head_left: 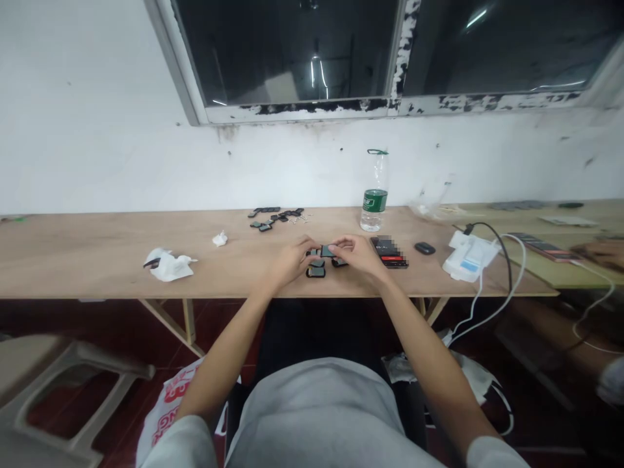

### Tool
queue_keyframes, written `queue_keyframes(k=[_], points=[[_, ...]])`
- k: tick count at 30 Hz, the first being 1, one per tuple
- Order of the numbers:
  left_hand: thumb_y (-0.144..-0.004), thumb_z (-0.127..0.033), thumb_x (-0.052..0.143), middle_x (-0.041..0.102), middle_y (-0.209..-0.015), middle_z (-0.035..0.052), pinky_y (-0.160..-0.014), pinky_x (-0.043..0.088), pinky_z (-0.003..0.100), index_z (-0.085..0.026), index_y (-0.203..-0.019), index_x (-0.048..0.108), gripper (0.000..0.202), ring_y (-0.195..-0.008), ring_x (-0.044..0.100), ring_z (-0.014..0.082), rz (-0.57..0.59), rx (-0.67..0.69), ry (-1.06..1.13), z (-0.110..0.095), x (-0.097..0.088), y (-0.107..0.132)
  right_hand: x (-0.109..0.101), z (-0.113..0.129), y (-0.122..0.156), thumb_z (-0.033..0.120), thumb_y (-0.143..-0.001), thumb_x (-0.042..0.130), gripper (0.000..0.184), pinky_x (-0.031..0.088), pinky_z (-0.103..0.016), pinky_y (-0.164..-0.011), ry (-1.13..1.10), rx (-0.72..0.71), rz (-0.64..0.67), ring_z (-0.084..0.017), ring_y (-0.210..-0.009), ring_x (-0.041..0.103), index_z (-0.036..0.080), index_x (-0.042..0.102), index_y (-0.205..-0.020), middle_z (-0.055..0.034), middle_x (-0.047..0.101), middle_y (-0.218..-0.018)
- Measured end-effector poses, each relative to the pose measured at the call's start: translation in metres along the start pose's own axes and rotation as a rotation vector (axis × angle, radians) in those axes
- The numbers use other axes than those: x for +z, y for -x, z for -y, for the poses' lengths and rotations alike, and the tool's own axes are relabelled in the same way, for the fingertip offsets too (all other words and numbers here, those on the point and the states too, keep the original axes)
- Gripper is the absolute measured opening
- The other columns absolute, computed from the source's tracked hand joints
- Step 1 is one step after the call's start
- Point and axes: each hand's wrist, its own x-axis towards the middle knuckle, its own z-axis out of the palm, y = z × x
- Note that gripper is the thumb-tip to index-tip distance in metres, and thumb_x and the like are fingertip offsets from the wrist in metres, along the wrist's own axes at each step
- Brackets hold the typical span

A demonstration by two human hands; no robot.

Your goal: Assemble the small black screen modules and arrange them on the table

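Observation:
Over the front part of the table, a small flat black piece with a grey face point(327, 251) is held between my two hands. My left hand point(293, 259) pinches toward its left edge with bent fingers. My right hand point(359, 255) grips the right side, the thumb lying on the grey face. Similar small pieces lie just below on the wood: one grey-faced black piece point(316, 272) nearest the front edge, another right above it, and a dark one point(339, 262) under my right fingers. What kind of part they are is too small to tell.
Several more dark pieces point(269, 221) lie farther back. Crumpled tissues point(171, 265) are to the left. A water bottle point(374, 201), a phone point(389, 251), a small black case point(425, 248) and a white power strip point(468, 257) with cables stand right. Another person's arm point(556, 335) is at far right.

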Motion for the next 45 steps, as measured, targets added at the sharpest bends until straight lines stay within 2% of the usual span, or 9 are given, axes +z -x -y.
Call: queue_keyframes(k=[3, 8, 12, 18, 27, 31, 37, 41, 45], points=[[-0.105, -0.032, 0.069, 0.076, -0.125, 0.0112, -0.103, 0.06, 0.039, -0.02, -0.122, 0.082, 0.024, -0.113, 0.074, 0.0278, -0.043, -0.042, -0.008, -0.001, 0.001, 0.0, 0.001, -0.002, 0.0, 0.06, -0.084, 0.09, 0.047, 0.065, -0.034, -0.076, -0.03, -0.001, 0.01, -0.022, -0.082, 0.077, 0.018, 0.078, -0.102, -0.0104, 0.082, -0.101], [-0.097, -0.035, 0.081, 0.081, -0.129, 0.0112, -0.104, 0.063, 0.042, -0.02, -0.101, 0.087, 0.017, -0.116, 0.077, 0.031, -0.11, -0.145, 0.132, -0.003, 0.003, 0.0, 0.003, 0.002, 0.002, 0.062, -0.079, 0.091, 0.052, 0.064, -0.033, -0.076, -0.07, -0.01, 0.028, -0.022, -0.084, 0.076, 0.017, 0.079, -0.102, -0.0109, 0.082, -0.102], [-0.083, -0.047, 0.093, 0.085, -0.114, 0.0126, -0.102, 0.066, 0.049, -0.018, -0.102, 0.086, 0.035, -0.108, 0.08, 0.0342, -0.14, -0.294, 0.396, 0.002, 0.008, -0.001, 0.003, 0.006, 0.004, 0.064, -0.075, 0.093, 0.055, 0.063, -0.034, -0.079, -0.129, -0.001, 0.053, -0.023, -0.089, 0.076, 0.017, 0.079, -0.101, -0.0101, 0.081, -0.1], [-0.065, -0.042, 0.102, 0.083, -0.099, 0.0097, -0.089, 0.067, 0.043, -0.017, -0.096, 0.076, 0.047, -0.094, 0.081, 0.029, -0.091, -0.364, 0.58, 0.011, 0.012, 0.001, 0.003, 0.009, 0.006, 0.058, -0.076, 0.094, 0.049, 0.064, -0.034, -0.081, -0.133, -0.003, 0.134, -0.024, -0.093, 0.077, 0.018, 0.08, -0.1, -0.0092, 0.082, -0.101], [-0.084, -0.043, 0.087, 0.081, -0.115, 0.0119, -0.093, 0.065, 0.039, -0.018, -0.11, 0.077, 0.038, -0.109, 0.077, 0.0273, -0.056, -0.276, 0.394, 0.028, 0.015, -0.005, -0.018, 0.006, 0.002, 0.024, -0.086, 0.087, 0.012, 0.059, -0.026, -0.072, 0.268, 0.15, 0.177, -0.02, -0.078, 0.076, 0.017, 0.077, -0.087, -0.0058, 0.081, -0.085], [-0.089, -0.043, 0.081, 0.081, -0.11, 0.0122, -0.096, 0.064, 0.043, -0.017, -0.108, 0.077, 0.033, -0.101, 0.077, 0.0272, -0.003, -0.332, 0.235, 0.055, 0.005, -0.003, -0.028, -0.007, 0.0, 0.026, -0.08, 0.095, 0.023, 0.057, -0.025, -0.065, 0.279, 0.329, 0.288, -0.02, -0.07, 0.077, 0.018, 0.074, -0.082, -0.0048, 0.079, -0.076], [-0.077, -0.048, 0.086, 0.082, -0.116, 0.0126, -0.096, 0.062, 0.042, -0.02, -0.107, 0.079, 0.043, -0.11, 0.076, 0.0332, 0.109, -0.462, 0.026, 0.092, -0.013, 0.007, -0.033, -0.017, -0.001, 0.041, -0.075, 0.1, 0.034, 0.056, -0.025, -0.067, 0.41, 0.318, 0.288, -0.02, -0.069, 0.076, 0.018, 0.074, -0.078, -0.0039, 0.078, -0.074], [-0.069, -0.052, 0.087, 0.083, -0.105, 0.0104, -0.087, 0.061, 0.038, -0.021, -0.109, 0.08, 0.051, -0.101, 0.076, 0.033, 0.223, -0.446, -0.019, 0.104, -0.019, 0.011, -0.033, -0.017, -0.002, 0.042, -0.092, 0.082, 0.029, 0.052, -0.026, -0.07, 0.578, 0.222, 0.179, -0.021, -0.075, 0.074, 0.018, 0.075, -0.078, -0.0062, 0.078, -0.074], [-0.07, -0.052, 0.081, 0.08, -0.091, 0.0071, -0.08, 0.059, 0.035, -0.022, -0.094, 0.079, 0.039, -0.089, 0.074, 0.0292, 0.265, -0.44, -0.066, 0.111, -0.018, 0.011, -0.025, -0.028, -0.007, 0.037, -0.098, 0.075, 0.028, 0.048, -0.028, -0.072, 0.747, 0.179, 0.013, -0.023, -0.082, 0.073, 0.019, 0.075, -0.077, -0.0101, 0.082, -0.088]])
